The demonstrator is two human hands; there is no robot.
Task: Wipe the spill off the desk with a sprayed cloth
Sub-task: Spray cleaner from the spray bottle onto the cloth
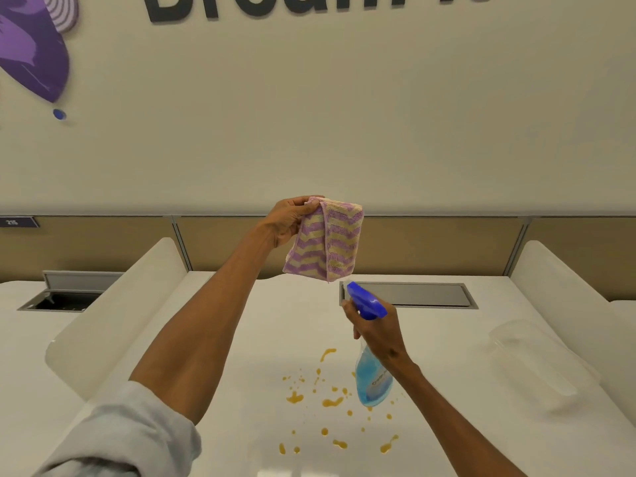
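- Cloth [325, 239]: folded, striped purple and yellow, held in the air above the far half of the desk [241, 425]; it hangs lengthwise downward from its upper left corner.
- Left hand [287, 222]: fingers closed, pinching that corner.
- Spray bottle [370, 346]: held upright just below and to the right of the cloth; its blue nozzle points up-left at the cloth's lower edge, near but apart.
- Right hand [378, 330]: wrapped around the bottle's neck, a finger at the trigger.
- Spill [330, 402]: orange droplets scattered on the desk, beneath the bottle, untouched.
- Judgement: spraying is the step in hand; the cloth-holding left hand must then drop toward the spill.
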